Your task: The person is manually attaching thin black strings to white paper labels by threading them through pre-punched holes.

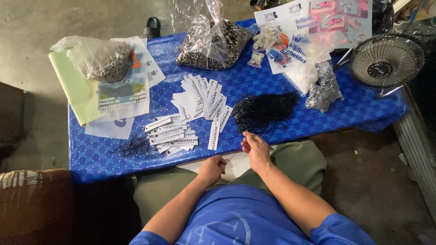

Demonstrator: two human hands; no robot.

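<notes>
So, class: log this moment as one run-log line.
left hand: pinches thin black string | right hand: holds string's other end | black string pile: beside white tags

Left arm: bent, forearm angled up and inward from the lower frame.
Left hand: loosely curled, fingers pinched together near the lap.
Right arm: bare forearm reaching forward and inward.
Right hand: raised higher, fingers pinched, knuckles up.

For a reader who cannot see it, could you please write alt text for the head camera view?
A seated person's left hand and right hand pinch a thin black string at the edge of a blue table. On it lie white paper tags, a black string pile and bags of metal eyelets.
</notes>
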